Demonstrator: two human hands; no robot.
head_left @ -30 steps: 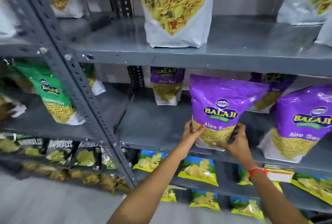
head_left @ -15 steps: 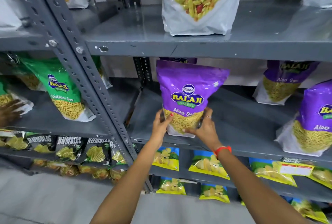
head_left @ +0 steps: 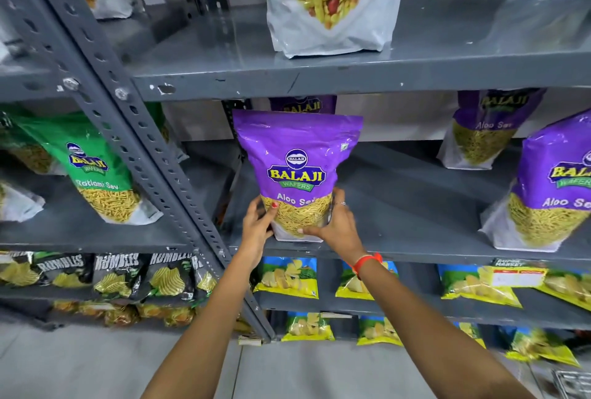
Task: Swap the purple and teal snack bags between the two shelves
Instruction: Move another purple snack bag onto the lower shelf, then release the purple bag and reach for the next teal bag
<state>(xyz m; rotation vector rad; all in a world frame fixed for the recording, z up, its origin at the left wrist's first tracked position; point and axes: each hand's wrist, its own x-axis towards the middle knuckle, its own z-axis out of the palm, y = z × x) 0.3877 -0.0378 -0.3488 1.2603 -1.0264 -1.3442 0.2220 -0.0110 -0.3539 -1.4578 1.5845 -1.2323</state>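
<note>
A purple Aloo Sev snack bag (head_left: 295,159) stands upright at the front left of the right-hand middle shelf (head_left: 409,248). My left hand (head_left: 257,226) grips its lower left edge and my right hand (head_left: 335,226) grips its lower right corner. More purple bags stand on the same shelf: one behind (head_left: 303,104), one at the back right (head_left: 483,130), one at the right edge (head_left: 556,184). On the left-hand shelf (head_left: 80,235) a green Ratlami Sev bag (head_left: 92,168) leans, beyond the slanted grey upright.
A perforated grey upright (head_left: 140,130) divides the two shelf units. A white mixed-snack bag (head_left: 329,2) stands on the shelf above. Black Rumbles packs (head_left: 118,274) and yellow-blue chip packs (head_left: 287,277) fill the lower shelves. Grey floor lies below.
Both hands have carried the purple bag leftward along the shelf, from its middle toward the left end near the upright. The camera view has shifted left with it.
</note>
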